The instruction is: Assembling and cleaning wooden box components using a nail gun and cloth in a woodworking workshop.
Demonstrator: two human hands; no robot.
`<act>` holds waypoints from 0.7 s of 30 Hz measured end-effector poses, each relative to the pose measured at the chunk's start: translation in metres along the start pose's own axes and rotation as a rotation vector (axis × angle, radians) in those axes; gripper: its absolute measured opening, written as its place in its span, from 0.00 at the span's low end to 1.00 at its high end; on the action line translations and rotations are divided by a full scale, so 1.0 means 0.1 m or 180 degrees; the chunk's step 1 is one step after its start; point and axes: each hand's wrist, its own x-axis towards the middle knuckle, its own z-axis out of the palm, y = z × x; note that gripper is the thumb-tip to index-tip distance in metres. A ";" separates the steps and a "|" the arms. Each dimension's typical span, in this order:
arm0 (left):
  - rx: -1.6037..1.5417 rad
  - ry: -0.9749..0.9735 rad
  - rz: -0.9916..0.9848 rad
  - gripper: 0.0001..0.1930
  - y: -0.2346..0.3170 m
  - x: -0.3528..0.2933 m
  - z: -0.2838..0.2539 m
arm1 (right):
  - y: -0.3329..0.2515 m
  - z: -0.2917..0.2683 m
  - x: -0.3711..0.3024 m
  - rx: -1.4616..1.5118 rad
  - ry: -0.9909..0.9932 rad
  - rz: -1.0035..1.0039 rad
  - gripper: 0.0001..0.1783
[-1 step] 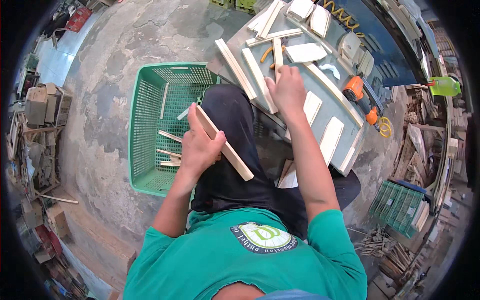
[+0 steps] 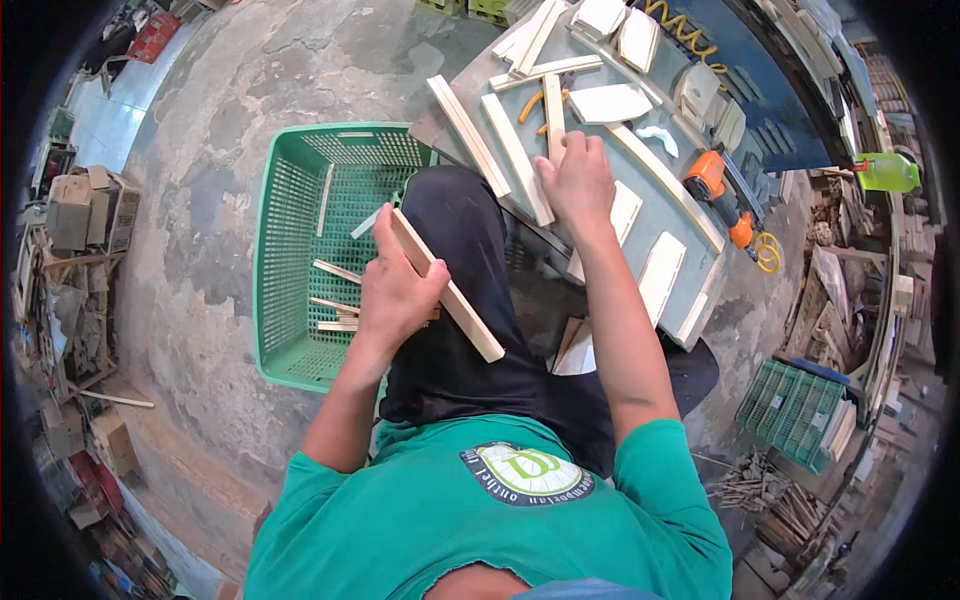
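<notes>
My left hand (image 2: 398, 300) is closed around a flat wooden strip (image 2: 470, 325), held slantwise above my left thigh beside the green basket (image 2: 266, 260). On the grey work table to the right, my right hand (image 2: 580, 182) has its fingers curled at the near end of an upright-lying wooden strip (image 2: 553, 105); its fingertips are partly hidden. Just left of that hand lie another long strip (image 2: 518, 160) and a pair of strips (image 2: 468, 138). Orange-handled pliers (image 2: 531, 106) rest partly under the strips.
An orange air nailer (image 2: 706, 178) lies at the table's right with a yellow coiled hose (image 2: 768, 253). Pale shaped wooden boards (image 2: 610, 103) are spread over the table. Several sticks (image 2: 336, 271) sit inside the basket. A green crate (image 2: 790, 405) stands on the floor at right.
The whole view has shifted very slightly. Both hands keep their places and their grips look the same.
</notes>
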 end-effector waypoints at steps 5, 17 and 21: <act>-0.0034 -0.0101 0.0094 0.39 -0.13 0.14 0.01 | 0.40 0.08 0.02 0.1166 -0.0410 0.0594 0.21; -0.0288 -0.0170 0.0080 0.37 -0.23 0.09 0.03 | 0.36 0.05 0.00 0.4911 -0.0940 0.1811 0.17; -0.0354 -0.0263 -0.0034 0.37 -0.09 0.07 0.00 | 0.39 0.15 0.10 0.3987 -0.0468 0.1668 0.15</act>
